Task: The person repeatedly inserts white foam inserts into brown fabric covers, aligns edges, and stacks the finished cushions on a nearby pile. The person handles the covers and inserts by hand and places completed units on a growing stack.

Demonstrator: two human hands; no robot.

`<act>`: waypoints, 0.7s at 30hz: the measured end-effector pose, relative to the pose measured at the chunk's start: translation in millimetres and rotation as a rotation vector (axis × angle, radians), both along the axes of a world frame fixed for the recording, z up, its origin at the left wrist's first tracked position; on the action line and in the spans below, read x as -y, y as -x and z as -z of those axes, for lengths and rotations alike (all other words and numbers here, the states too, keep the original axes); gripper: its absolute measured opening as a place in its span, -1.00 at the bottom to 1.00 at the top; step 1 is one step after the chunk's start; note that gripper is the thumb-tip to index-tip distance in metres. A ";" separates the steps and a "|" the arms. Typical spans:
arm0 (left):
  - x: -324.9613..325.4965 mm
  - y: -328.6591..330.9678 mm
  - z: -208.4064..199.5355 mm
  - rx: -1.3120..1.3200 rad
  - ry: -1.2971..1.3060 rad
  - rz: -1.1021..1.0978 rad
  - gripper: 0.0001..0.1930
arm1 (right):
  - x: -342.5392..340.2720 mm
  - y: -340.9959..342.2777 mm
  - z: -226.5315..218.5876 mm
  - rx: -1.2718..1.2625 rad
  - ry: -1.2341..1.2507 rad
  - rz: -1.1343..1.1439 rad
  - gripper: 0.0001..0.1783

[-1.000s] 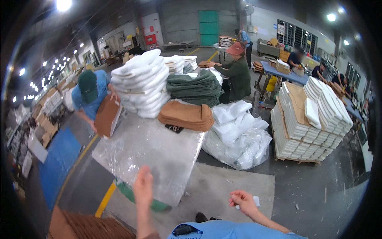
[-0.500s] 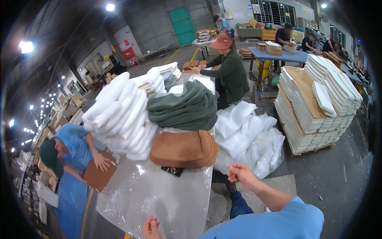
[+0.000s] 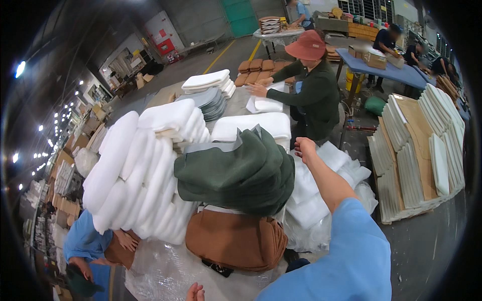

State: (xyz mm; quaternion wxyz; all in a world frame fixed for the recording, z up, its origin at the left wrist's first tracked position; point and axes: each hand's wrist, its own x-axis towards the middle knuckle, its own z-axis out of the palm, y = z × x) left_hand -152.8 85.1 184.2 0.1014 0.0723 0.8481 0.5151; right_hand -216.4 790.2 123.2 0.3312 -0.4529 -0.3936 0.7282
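Right hand (image 3: pixel 306 149) reaches forward, half-curled, near green fabric (image 3: pixel 236 173).

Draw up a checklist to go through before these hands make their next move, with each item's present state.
1. Right hand free of any object: ok, nothing visible in its bent fingers.
2. Right hand apart from the green cloth pile: cannot tell; it appears close by its right edge.
3. Left hand fully in view: not ok, the lower picture edge cuts it off.
4. Green cloth pile lying flat: not ok, it is bunched, with edges sticking up.
5. Co-worker's hands clear of the green cloth pile: ok, they are farther back, by a white pad.
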 end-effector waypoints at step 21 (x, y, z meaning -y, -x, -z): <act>-30.4 -59.9 74.3 0.294 0.294 -0.445 -0.62 | -97.4 149.6 32.5 0.055 0.176 -0.205 -0.08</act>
